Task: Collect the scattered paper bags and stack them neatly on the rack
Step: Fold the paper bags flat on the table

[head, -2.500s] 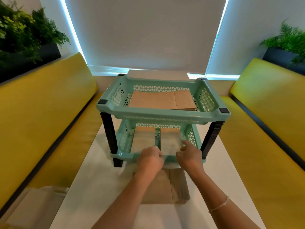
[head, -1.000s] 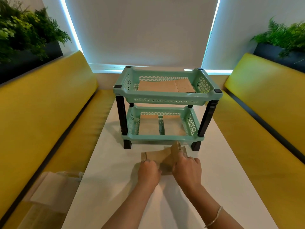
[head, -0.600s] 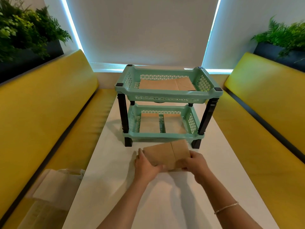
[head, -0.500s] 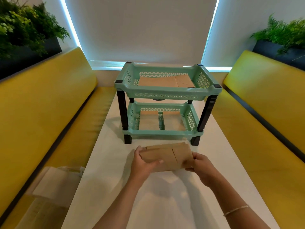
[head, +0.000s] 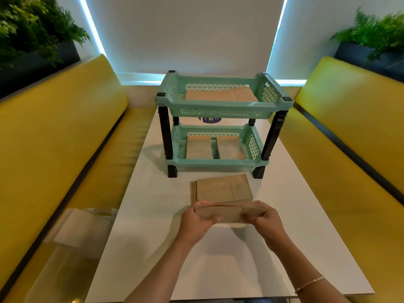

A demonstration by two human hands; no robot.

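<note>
here both hands, left hand and right hand, grip a paper bag bundle above the table.

bags lifted off table – pulled toward body | second stack now uncovered

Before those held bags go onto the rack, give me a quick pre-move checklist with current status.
1. Hold on the held paper bags: left hand and right hand grip opposite ends. Ok.
2. Held edges squared: they look slightly fanned. Not ok.
3. Upper tier of the rack: already holds flat bags, open from above. Ok.
4. Lower tier: bags inside, with tight clearance under the upper tier. Cannot tell if more fit.
5. Table stack in front of the rack, not yet collected. Not ok.
6. Path from hands to rack: only that stack lies between. Ok.
</note>
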